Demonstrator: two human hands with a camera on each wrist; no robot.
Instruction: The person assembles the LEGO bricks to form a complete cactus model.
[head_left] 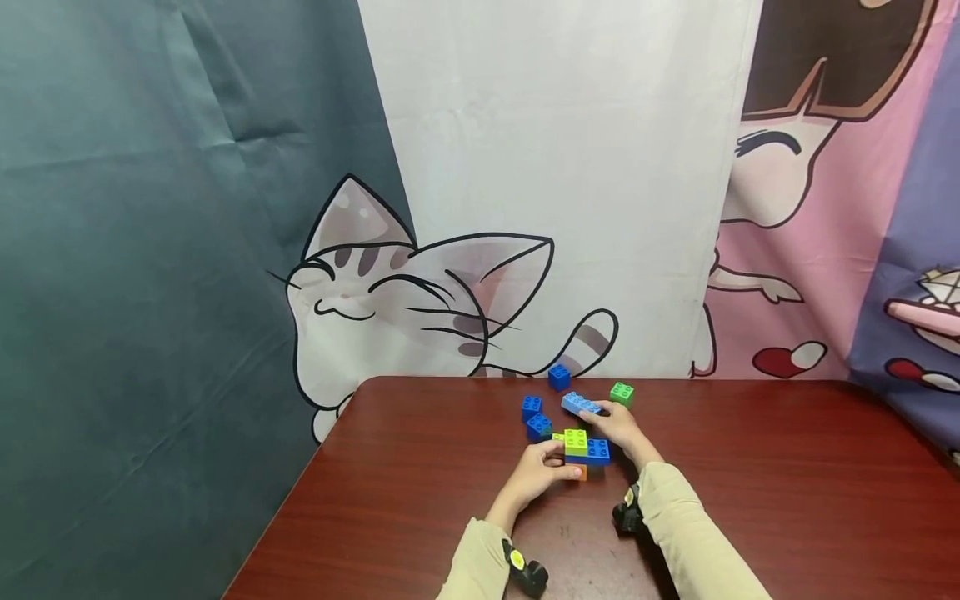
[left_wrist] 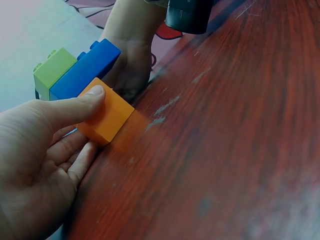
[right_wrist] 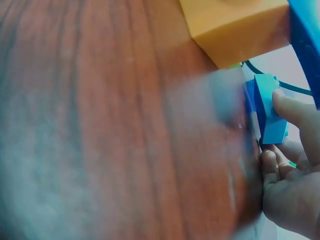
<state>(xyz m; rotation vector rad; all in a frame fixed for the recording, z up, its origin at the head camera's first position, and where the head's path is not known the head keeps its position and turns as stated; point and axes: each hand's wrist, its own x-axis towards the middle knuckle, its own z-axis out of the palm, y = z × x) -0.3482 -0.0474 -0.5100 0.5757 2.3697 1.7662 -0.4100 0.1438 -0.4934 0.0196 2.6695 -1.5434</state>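
Note:
My left hand (head_left: 534, 477) grips a small stack of toy building bricks from its left side. At the bottom of the stack is an orange brick (left_wrist: 111, 114), with the left thumb pressed on its face. A blue brick (head_left: 598, 452) lies across it, and a lime green brick (head_left: 575, 442) tops the blue one. My right hand (head_left: 621, 427), farther back, pinches a long light blue brick (head_left: 580, 403) between thumb and fingers. In the right wrist view that light blue brick (right_wrist: 270, 110) stands out beside the thumb.
Two blue bricks (head_left: 532, 407) sit left of the light blue one. Another blue brick (head_left: 558, 377) is at the table's back edge, and a green brick (head_left: 622, 392) lies beyond the right hand. The brown table (head_left: 787, 483) meets a printed cloth backdrop (head_left: 585, 167).

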